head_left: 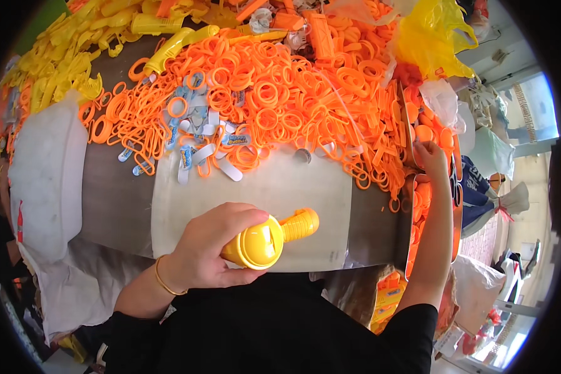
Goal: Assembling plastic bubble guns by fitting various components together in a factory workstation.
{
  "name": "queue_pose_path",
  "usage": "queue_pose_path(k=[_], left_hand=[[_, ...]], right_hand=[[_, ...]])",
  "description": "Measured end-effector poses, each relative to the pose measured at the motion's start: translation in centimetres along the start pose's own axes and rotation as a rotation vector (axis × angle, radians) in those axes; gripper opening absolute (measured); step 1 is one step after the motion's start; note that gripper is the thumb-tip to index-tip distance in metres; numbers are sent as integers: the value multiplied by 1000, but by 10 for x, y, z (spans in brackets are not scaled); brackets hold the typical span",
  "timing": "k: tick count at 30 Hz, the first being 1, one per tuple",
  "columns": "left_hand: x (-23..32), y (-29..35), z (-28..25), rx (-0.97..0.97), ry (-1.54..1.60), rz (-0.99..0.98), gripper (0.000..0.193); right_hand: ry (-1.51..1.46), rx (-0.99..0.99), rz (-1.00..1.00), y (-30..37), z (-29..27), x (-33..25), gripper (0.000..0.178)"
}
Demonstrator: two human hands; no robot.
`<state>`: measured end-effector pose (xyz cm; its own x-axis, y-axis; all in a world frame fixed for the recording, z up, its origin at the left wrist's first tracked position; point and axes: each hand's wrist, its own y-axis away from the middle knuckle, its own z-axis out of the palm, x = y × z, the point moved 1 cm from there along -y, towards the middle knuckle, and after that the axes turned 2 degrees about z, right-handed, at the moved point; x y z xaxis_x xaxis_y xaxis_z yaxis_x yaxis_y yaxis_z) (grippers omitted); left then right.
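Note:
Above the near part of the table, my left hand (213,246) is closed around a yellow plastic toy part (260,244). It has a round, domed body with a slot in its face, and a ribbed handle sticks out to the right. My right hand (431,157) reaches into a long bin (409,187) at the right, its fingers curled together among rounded orange plastic pieces (423,133). Whatever lies between those fingertips is too small and covered to make out.
A large heap of orange rings and clips (268,93) covers the table's far side, with labelled strips (199,134) among them. Yellow toy parts (62,68) pile up at far left. A yellow plastic bag (433,37) lies at far right. A pale sheet (293,187) lies in front.

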<state>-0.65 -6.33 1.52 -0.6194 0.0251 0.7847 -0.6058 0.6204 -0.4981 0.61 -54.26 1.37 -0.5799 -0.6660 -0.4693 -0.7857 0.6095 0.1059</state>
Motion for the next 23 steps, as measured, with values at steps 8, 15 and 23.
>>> queue_pose_path(k=[8, 15, 23], left_hand=[[-6, 35, -4, 77, 169, -123, 67], [-17, 36, -5, -58, 181, -85, 84], [-14, 34, -3, 19, 177, -179, 74]], right_hand=[[-86, 397, -288, -31, -24, 51, 31], [606, 240, -345, -34, -35, 82, 30], [-193, 40, -242, -17, -2, 46, 45]])
